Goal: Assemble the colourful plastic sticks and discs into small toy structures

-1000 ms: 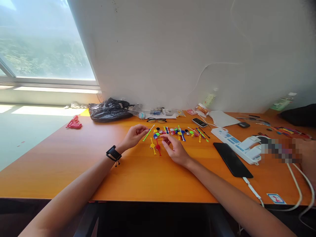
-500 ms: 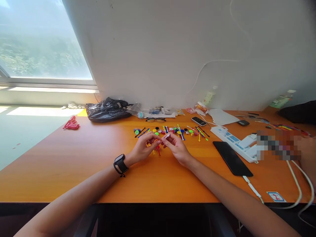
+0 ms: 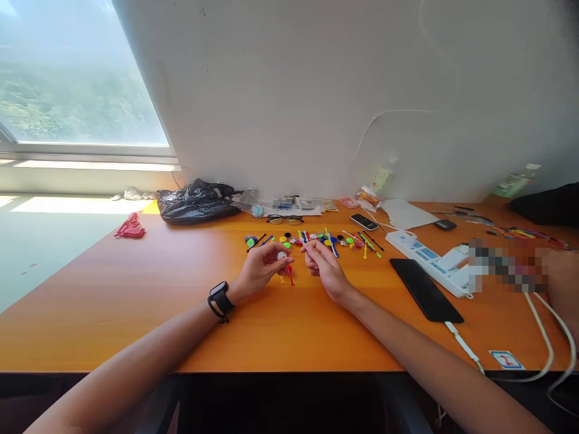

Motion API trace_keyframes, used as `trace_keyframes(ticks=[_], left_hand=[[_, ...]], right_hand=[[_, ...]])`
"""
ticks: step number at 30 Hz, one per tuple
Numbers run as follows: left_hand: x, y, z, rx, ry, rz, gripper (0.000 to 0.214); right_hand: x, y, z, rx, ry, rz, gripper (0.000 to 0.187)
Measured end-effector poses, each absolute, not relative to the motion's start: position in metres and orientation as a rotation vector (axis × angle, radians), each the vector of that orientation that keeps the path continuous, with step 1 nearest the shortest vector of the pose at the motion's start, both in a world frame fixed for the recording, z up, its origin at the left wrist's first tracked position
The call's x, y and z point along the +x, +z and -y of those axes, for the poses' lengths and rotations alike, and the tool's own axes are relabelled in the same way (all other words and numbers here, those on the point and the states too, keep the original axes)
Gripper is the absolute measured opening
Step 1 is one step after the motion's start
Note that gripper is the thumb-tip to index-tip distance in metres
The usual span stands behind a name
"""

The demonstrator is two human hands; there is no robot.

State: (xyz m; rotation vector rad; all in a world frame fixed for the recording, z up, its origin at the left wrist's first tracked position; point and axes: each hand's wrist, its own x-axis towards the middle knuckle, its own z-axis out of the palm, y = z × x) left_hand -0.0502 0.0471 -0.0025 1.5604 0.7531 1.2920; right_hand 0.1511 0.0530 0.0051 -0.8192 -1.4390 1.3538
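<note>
My left hand [image 3: 262,265], with a black watch on its wrist, pinches a small white disc [image 3: 282,255] between thumb and fingers. To its right, a short gap away, my right hand [image 3: 323,265] is closed in a pinch; what its fingertips hold, if anything, is too small to make out. A red plastic stick [image 3: 290,276] and a yellow piece [image 3: 283,279] show on the table by the left fingertips. Behind both hands lies a row of small coloured plastic sticks and discs [image 3: 332,243], partly hidden by the fingers.
Eyeglasses [image 3: 284,219] and a black plastic bag [image 3: 194,202] lie at the back. On the right are a black phone [image 3: 425,289], a white power strip [image 3: 429,263] and cables. Red plastic pieces [image 3: 130,227] lie left. Another person's hand [image 3: 554,268] is at far right.
My hands have drawn apart from touching each other. The white disc now shows in my left fingers, and the white piece that showed at my right fingertips no longer does.
</note>
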Motion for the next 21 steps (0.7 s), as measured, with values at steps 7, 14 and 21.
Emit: trace_keyframes(ticks=[7, 14, 21], left_hand=[[-0.0504, -0.0012, -0.0461, 1.493, 1.298, -0.719, 0.036], [-0.0517, -0.0034, -0.0476, 1.456, 1.305, -0.701, 0.046], [-0.0555, 0.003, -0.0458, 1.422, 1.293, -0.702, 0.047]], right_hand=[[0.149, 0.0099, -0.0482, -0.823, 1.397, 1.441, 0.033], [0.1519, 0.0085, -0.0504, -0.788, 1.459, 1.31, 0.035], [0.1538, 0.009, -0.0503, -0.818, 1.291, 1.523, 0.03]])
